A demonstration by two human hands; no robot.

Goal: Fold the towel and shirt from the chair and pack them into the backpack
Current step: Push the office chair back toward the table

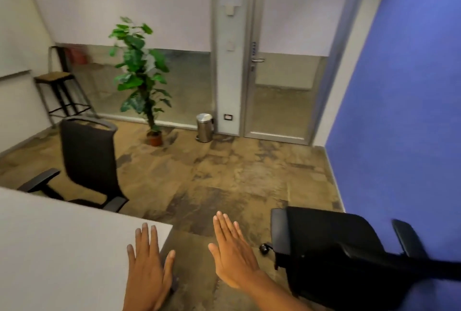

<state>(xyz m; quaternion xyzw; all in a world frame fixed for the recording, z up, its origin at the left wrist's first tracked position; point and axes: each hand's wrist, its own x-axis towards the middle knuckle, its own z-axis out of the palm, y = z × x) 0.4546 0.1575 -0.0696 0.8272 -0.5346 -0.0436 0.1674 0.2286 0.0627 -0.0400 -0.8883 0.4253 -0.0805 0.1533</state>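
Note:
My left hand [147,263] is flat with fingers straight over the corner of a white table [62,243] at the lower left. My right hand [233,252] is held out flat with straight fingers above the floor, holding nothing. A black office chair [331,245] stands at the lower right, close to my right hand. A second black chair [88,158] stands at the left behind the table. No towel, shirt or backpack shows in this view.
A potted plant [142,78] and a small metal bin [204,127] stand by the glass partition. A glass door [282,61] is at the back, a blue wall [404,86] on the right, a stool [59,93] in the far left corner.

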